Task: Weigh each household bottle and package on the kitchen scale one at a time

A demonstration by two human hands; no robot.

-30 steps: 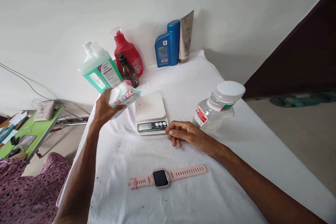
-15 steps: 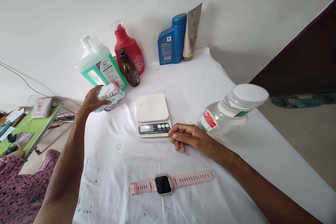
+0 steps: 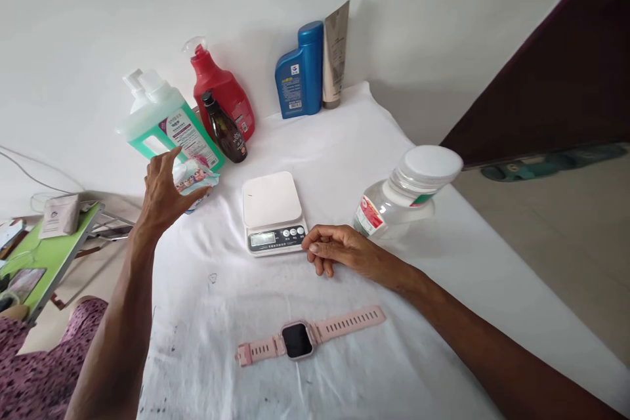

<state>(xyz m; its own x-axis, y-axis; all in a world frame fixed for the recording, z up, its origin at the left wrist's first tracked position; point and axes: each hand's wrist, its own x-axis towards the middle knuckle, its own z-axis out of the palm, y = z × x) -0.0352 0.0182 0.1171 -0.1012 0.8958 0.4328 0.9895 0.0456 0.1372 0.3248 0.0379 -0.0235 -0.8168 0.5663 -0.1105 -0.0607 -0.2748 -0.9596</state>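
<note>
My left hand (image 3: pixel 165 193) is open beside a soft pack of wipes (image 3: pixel 195 177), thumb and fingers spread apart and nothing gripped. The pack, pale with printed pictures, lies partly behind that hand, at the foot of a green liquid bottle (image 3: pixel 189 138). My right hand (image 3: pixel 342 249) rests with loosely curled, closed fingers at the near right corner of a white kitchen scale (image 3: pixel 272 200); no object shows in it. The scale's plate is bare and its display is too faint to read. Nearer me lies a smartwatch (image 3: pixel 298 340) with a pink strap, laid out flat.
A clear jar (image 3: pixel 401 200) with a white lid stands right of the scale. Along the wall are a red pump bottle (image 3: pixel 224 92), a dark bottle (image 3: pixel 226 131), a blue bottle (image 3: pixel 302 75) and a tube (image 3: pixel 335 56). A person's patterned clothing (image 3: pixel 63 361) shows at lower left.
My left hand has let go of the wipes pack and spread its fingers. The whole view has shifted, so things sit farther left. My right hand stays by the scale.
</note>
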